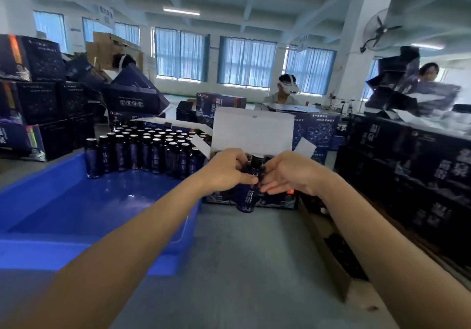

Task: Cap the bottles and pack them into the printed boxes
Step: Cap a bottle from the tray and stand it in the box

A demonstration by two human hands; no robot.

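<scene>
Just before the open printed box (254,127), left hand (225,171) and right hand (289,173) both pinch one upright bottle (246,196); capping judged in hand; next, lower it upright into the box.

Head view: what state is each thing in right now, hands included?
Box: open, lid flap up.
Bottle: near upright, held in front of the box, not yet in.
Left hand: grips the bottle.
Right hand: pinches the bottle.
Tray bottles: upright, massed at the far end of the tray.
</scene>
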